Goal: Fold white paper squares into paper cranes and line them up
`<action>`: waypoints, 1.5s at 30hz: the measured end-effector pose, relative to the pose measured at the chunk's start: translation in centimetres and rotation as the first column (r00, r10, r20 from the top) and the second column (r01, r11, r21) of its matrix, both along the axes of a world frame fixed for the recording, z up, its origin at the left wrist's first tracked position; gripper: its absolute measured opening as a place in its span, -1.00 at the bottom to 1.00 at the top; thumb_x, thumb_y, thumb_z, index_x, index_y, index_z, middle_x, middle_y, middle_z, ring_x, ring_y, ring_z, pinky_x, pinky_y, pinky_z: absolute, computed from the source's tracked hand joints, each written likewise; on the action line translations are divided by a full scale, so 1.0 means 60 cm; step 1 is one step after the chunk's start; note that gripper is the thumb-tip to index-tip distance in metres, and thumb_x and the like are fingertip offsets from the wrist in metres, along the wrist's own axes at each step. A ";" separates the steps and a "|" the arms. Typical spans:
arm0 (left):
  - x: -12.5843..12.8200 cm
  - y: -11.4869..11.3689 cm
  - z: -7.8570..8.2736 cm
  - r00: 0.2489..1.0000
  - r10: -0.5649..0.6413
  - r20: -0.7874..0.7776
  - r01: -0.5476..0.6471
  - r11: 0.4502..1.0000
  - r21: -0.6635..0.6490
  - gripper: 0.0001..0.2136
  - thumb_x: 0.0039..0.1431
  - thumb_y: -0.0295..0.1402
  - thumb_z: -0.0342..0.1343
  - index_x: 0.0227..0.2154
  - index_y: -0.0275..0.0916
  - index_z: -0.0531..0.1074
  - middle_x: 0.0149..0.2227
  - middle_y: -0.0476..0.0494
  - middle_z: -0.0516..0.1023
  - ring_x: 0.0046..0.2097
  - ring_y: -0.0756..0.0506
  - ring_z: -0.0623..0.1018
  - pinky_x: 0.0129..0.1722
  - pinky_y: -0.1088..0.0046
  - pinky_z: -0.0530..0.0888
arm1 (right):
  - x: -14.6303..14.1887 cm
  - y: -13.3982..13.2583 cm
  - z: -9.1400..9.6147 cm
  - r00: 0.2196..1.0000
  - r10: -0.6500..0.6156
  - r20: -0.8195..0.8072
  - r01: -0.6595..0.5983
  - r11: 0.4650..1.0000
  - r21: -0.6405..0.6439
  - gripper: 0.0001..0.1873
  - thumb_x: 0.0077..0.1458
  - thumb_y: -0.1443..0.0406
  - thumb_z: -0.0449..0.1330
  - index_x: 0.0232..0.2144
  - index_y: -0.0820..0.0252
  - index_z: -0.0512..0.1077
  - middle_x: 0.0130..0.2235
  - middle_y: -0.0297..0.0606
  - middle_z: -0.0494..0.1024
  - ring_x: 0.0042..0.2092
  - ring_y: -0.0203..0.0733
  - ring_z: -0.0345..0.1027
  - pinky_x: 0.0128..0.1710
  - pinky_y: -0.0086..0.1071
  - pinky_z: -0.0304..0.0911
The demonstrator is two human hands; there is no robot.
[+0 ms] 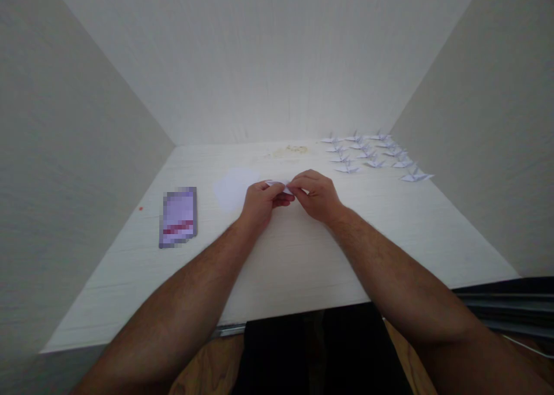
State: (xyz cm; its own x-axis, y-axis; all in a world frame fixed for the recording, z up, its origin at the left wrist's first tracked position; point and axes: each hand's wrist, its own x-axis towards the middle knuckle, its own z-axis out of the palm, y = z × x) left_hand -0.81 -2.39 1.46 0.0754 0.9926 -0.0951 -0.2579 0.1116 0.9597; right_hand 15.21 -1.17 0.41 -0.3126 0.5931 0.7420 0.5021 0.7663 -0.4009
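My left hand [261, 202] and my right hand [315, 196] meet over the middle of the white table [303, 256]. Both pinch a small folded piece of white paper [280, 186] between fingertips and thumbs. Most of the paper is hidden by the fingers. A loose pile of white paper sheets [234, 188] lies flat just left of my left hand.
Several folded paper cranes [372, 153] stand in rows at the table's far right. A flat purple phone-like object [179, 217] lies to the left. A yellowish stain [291, 150] marks the far edge. White walls enclose the table on three sides.
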 end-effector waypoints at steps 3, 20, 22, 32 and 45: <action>0.000 0.000 0.000 1.000 -0.002 0.003 0.002 1.000 0.000 -0.86 -0.12 -0.36 0.25 -0.52 -0.36 0.48 -0.55 -0.14 0.55 -0.46 -0.07 0.60 -0.46 0.48 0.47 | 0.000 0.000 0.001 1.000 -0.005 0.016 0.004 1.000 0.021 -0.81 0.19 0.39 0.15 -0.36 0.15 0.56 -0.31 -0.24 0.61 -0.23 -0.21 0.45 -0.17 -0.33 0.37; -0.002 0.001 -0.005 0.999 -0.006 -0.053 0.009 0.999 0.052 -0.82 -0.15 -0.32 0.30 -0.51 -0.35 0.52 -0.52 -0.14 0.57 -0.46 -0.04 0.56 -0.44 0.48 0.45 | 0.002 0.000 0.003 0.995 -0.024 0.101 0.030 0.998 -0.053 -0.80 0.20 0.37 0.14 -0.36 0.12 0.57 -0.29 -0.21 0.59 -0.20 -0.17 0.42 -0.14 -0.29 0.34; -0.002 0.002 -0.008 0.994 0.023 -0.106 -0.015 0.997 0.081 -0.82 -0.14 -0.30 0.29 -0.52 -0.34 0.52 -0.53 -0.14 0.57 -0.47 -0.03 0.55 -0.45 0.48 0.43 | 0.002 -0.001 0.004 0.994 -0.022 0.107 0.029 0.998 -0.062 -0.81 0.18 0.39 0.14 -0.34 0.12 0.57 -0.28 -0.20 0.59 -0.19 -0.16 0.42 -0.14 -0.28 0.34; -0.007 0.007 -0.023 0.953 0.139 -0.271 -0.070 0.966 0.247 -0.88 -0.01 -0.33 0.22 -0.47 -0.30 0.52 -0.54 -0.05 0.53 -0.53 0.04 0.43 -0.53 0.52 0.34 | -0.015 -0.007 0.004 0.974 -0.121 -0.190 0.062 0.955 -0.291 -0.88 0.02 0.31 0.29 -0.32 0.18 0.50 -0.33 -0.26 0.57 -0.32 -0.25 0.41 -0.29 -0.34 0.36; -0.007 0.002 -0.020 0.942 0.138 -0.307 -0.059 0.966 0.253 -0.87 -0.01 -0.31 0.23 -0.49 -0.26 0.46 -0.56 -0.02 0.49 -0.55 0.04 0.41 -0.54 0.51 0.32 | -0.021 -0.010 0.013 0.953 -0.185 -0.239 0.015 0.819 -0.574 -0.86 -0.05 0.26 0.25 -0.54 0.19 0.40 -0.57 -0.42 0.41 -0.50 -0.35 0.20 -0.48 -0.41 0.11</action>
State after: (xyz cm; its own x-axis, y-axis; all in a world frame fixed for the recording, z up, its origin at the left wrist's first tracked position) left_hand -1.21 -2.24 0.24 -0.0188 0.9899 0.1403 0.0681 -0.1387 0.9880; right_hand 13.94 -1.77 1.19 -0.0652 0.9466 0.3157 0.3688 0.3168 -0.8738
